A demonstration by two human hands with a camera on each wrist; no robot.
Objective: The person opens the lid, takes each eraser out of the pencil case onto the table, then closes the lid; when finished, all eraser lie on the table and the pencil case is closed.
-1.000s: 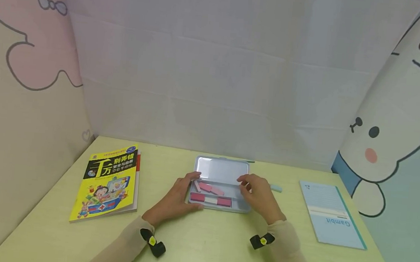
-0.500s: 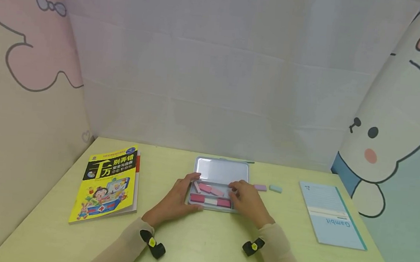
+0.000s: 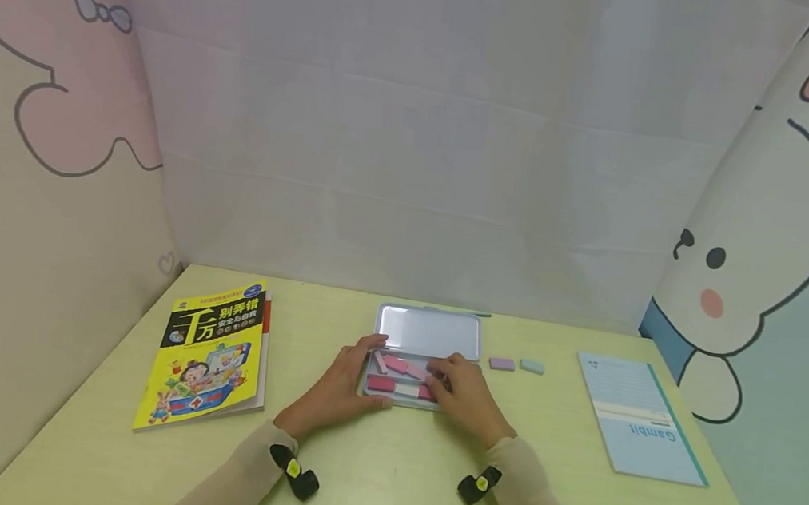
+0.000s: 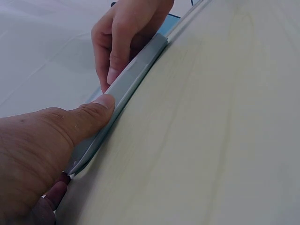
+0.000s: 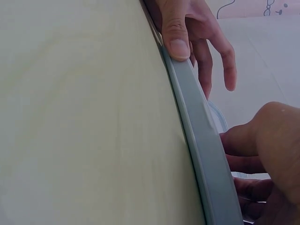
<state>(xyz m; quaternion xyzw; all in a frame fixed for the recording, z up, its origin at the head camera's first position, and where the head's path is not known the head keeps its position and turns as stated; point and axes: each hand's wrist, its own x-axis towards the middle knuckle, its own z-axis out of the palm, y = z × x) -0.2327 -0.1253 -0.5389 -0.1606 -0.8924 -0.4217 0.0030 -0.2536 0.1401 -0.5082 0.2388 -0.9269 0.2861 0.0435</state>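
The tin pencil case [image 5: 200, 126] stands open on the table [image 3: 385, 475], directly in front of the person, with its lid [image 3: 430, 332] folded back on the far side. The left hand [image 3: 337, 381] grips the left end of the case: the thumb presses against the outer face of the front wall, and the index finger reaches the rear left corner of the tray. The right hand [image 3: 470, 393] is positioned over the right part of the tray, with its fingers bent downward behind the front wall; whether they grip a bar cannot be determined, as the fingertips are hidden in all views. The rear compartment contains a pale slim bar [image 3: 380, 362] at the left, set at an angle, and beside it a pink bar [image 3: 395, 363] and a light pink bar [image 3: 417, 372], also lying obliquely. The front compartment contains a straight row of deep pink and white pieces [image 3: 405, 390], its right end partly covered by the right hand. A lavender eraser [image 3: 501, 364] and a mint eraser [image 3: 532, 366] lie on the table to the right of the case, near each other but apart. A thin dark stick [image 3: 478, 314] lies behind the lid. A yellow book [image 3: 205, 363] lies at the left of the table; a light blue notebook [image 3: 643, 418] marked "Gambit" lies at the right.
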